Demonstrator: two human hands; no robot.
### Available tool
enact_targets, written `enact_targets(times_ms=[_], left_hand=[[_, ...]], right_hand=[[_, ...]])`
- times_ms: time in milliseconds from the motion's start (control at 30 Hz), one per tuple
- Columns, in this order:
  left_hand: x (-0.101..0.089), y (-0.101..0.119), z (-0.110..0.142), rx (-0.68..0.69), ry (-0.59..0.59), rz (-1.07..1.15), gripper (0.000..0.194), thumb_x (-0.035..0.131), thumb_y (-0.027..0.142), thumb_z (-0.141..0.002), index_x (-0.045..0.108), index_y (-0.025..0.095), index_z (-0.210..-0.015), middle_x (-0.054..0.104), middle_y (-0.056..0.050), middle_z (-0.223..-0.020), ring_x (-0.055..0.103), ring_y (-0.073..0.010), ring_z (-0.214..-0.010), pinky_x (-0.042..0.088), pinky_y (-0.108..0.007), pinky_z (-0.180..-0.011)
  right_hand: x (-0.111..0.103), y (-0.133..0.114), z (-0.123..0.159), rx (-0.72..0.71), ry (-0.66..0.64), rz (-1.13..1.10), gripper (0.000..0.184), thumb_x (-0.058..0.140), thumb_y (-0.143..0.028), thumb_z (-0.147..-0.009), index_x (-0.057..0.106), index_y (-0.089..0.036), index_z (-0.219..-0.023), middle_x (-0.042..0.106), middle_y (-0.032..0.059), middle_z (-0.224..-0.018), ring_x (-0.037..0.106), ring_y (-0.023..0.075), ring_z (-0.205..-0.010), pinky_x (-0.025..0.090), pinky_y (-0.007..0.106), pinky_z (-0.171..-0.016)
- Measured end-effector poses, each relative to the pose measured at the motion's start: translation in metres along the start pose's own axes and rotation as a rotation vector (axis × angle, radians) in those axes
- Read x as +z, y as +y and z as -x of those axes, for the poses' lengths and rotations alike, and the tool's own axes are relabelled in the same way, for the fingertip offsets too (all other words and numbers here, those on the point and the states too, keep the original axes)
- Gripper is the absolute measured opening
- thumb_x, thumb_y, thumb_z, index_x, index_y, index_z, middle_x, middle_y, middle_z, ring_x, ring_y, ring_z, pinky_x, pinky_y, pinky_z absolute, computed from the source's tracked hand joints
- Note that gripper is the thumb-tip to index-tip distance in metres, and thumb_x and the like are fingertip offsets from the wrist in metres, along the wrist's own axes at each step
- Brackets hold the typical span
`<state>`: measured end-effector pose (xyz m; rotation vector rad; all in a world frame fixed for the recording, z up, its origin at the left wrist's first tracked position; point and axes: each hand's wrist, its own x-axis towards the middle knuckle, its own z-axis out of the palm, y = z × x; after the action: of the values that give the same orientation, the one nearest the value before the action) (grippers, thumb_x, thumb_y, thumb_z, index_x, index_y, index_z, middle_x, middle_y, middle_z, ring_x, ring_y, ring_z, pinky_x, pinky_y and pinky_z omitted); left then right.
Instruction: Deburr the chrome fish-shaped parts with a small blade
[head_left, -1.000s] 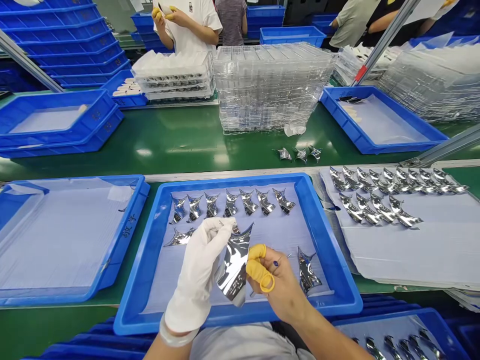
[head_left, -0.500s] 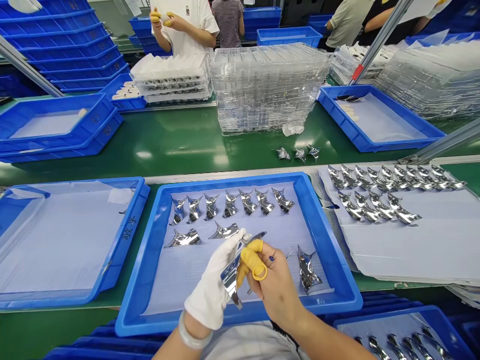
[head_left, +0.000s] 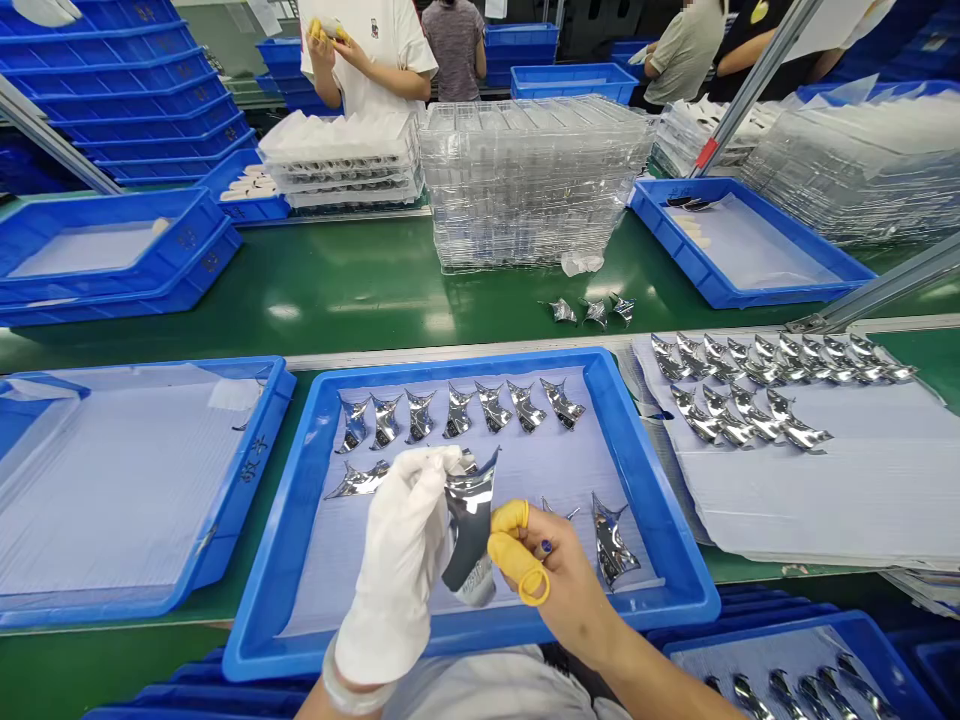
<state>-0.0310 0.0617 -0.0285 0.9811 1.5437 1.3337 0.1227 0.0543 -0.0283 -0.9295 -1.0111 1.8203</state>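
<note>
Over the near blue tray, the white-gloved left hand is gripping a shiny curved metal piece upright, seemingly checking it. The right hand is hovering just beside it, its grip unclear. Laying the piece down looks like the next need.

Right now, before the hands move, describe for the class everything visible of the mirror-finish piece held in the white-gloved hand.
The curved mirror-finish piece is a thin, flared sheet, its chrome-like surface reflecting dark and pale patches, with a sharp tip rising at upper right. It stands roughly upright above the blue tray, held along its left edge by the white-gloved left hand. The right hand's yellow-capped fingers sit just beside it; whether they touch it cannot be told.
</note>
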Motion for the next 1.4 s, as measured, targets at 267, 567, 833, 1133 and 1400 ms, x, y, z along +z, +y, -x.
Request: enact_targets(times_ms=[267,567,833,1133,1400], left_hand=[[-0.014,0.003,0.001,0.287,-0.064,0.202,0.008,0.081,0.029,-0.087,0.079,0.031,-0.095,0.078,0.001,-0.094,0.071,-0.0202,-0.097,0.058,-0.033,-0.091],[-0.025,0.009,-0.01,0.487,-0.31,-0.042,0.013,0.069,0.029,-0.097,0.08,0.035,-0.102,0.076,0.002,-0.086,0.069,-0.0184,-0.088,0.052,-0.036,-0.1],[-0.12,-0.003,-0.05,0.265,-0.078,-0.664,0.036,0.063,0.058,-0.093,0.081,0.026,-0.092,0.08,-0.01,-0.097,0.074,-0.0286,-0.092,0.057,-0.043,-0.09],[-0.152,-0.065,-0.061,0.12,-0.17,-1.244,0.026,0.058,0.032,-0.086,0.067,0.024,-0.063,0.071,-0.01,-0.067,0.065,-0.0323,-0.078,0.041,-0.051,-0.098],[-0.143,-0.058,-0.054,0.135,-0.193,-1.348,0.033,0.047,0.033,-0.093,0.076,0.019,-0.087,0.073,-0.016,-0.078,0.069,-0.0368,-0.081,0.044,-0.05,-0.088]], right_hand=[[-0.011,0.007,-0.002,-0.201,-0.025,0.23,0.037,0.059,-0.04,-0.1,0.05,-0.023,-0.069,0.037,-0.0054,-0.062,0.027,0.0126,-0.057,0.026,0.029,-0.055],[-0.015,0.01,-0.006,-0.248,-0.041,0.434,0.028,0.053,-0.025,-0.101,0.058,-0.022,-0.073,0.05,-0.0029,-0.067,0.042,0.0143,-0.061,0.036,0.028,-0.061],[-0.058,0.022,-0.024,0.037,0.048,1.274,0.043,0.044,-0.002,-0.091,0.074,-0.018,-0.117,0.078,0.0115,-0.109,0.074,0.025,-0.088,0.052,0.033,-0.073],[-0.085,0.044,-0.021,0.317,-0.045,1.814,0.024,0.052,-0.012,-0.102,0.071,-0.015,-0.115,0.077,0.0179,-0.11,0.08,0.0347,-0.086,0.049,0.036,-0.064],[-0.091,0.056,-0.02,0.338,0.013,1.797,0.026,0.046,-0.003,-0.101,0.066,-0.012,-0.116,0.075,0.0196,-0.108,0.079,0.0312,-0.086,0.045,0.033,-0.064]])
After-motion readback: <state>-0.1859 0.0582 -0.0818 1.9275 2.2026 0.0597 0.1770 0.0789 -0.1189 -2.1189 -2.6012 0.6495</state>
